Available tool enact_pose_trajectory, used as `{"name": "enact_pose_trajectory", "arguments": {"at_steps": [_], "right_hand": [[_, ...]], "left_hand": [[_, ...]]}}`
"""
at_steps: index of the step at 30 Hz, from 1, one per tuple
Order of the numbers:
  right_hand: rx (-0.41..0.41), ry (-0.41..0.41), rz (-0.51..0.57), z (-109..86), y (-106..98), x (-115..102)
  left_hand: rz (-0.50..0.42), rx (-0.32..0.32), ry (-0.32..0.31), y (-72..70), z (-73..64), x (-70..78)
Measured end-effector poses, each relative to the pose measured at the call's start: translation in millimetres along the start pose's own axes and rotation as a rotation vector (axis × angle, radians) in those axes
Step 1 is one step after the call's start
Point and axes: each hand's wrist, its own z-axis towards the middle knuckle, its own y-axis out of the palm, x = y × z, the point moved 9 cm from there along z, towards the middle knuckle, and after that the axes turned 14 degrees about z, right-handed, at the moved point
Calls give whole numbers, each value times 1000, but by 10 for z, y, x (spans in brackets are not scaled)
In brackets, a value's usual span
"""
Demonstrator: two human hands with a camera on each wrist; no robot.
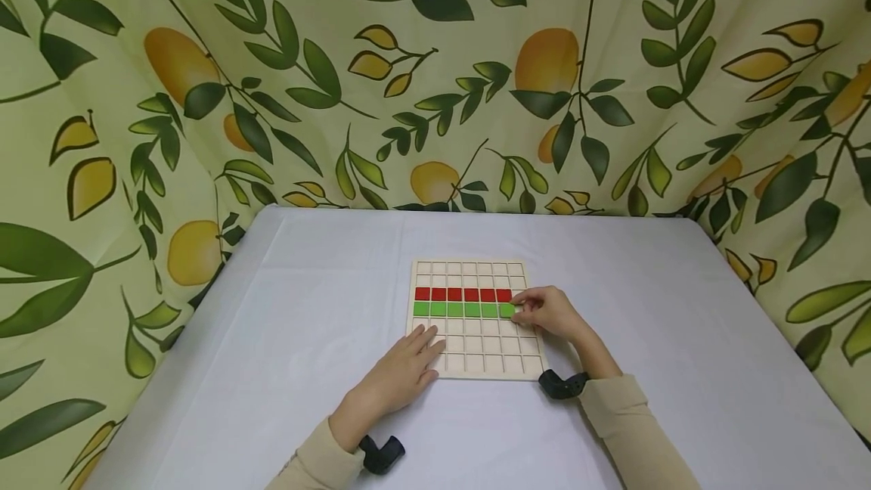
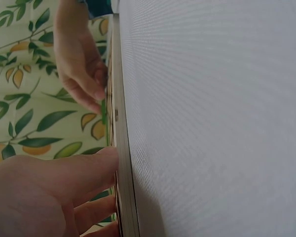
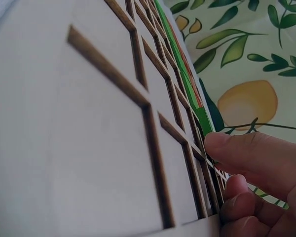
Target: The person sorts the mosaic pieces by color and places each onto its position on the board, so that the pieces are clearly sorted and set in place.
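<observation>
A pale wooden grid board [image 1: 486,364] lies flat on the table. Across it run a row of red square tiles [image 1: 464,295] and, just nearer, a row of green square tiles [image 1: 456,310]. My right hand [image 1: 553,314] pinches the green tile at that row's right end [image 1: 506,311]; this tile [image 3: 204,121] looks slightly raised and tilted in the right wrist view, with my thumb [image 3: 219,143] against its edge. My left hand [image 1: 400,370] rests on the board's near left corner, fingers straight, thumb [image 2: 96,165] at the near edge.
A white cloth [image 1: 313,286] covers the table around the board. Behind and at the sides hangs a curtain [image 1: 476,134] printed with leaves and fruit. A black wrist device [image 1: 562,384] sits by the right cuff, and another [image 1: 382,455] by the left.
</observation>
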Motion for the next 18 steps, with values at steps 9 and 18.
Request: {"name": "enact_pose_trajectory", "arguments": {"at_steps": [9,18], "right_hand": [[18,-35,-20,-4,-10,-31],[24,-36,-30,-5,6,-15]], "left_hand": [[16,12,3,-4,17,2],[9,5,2,21,14,-5]]}}
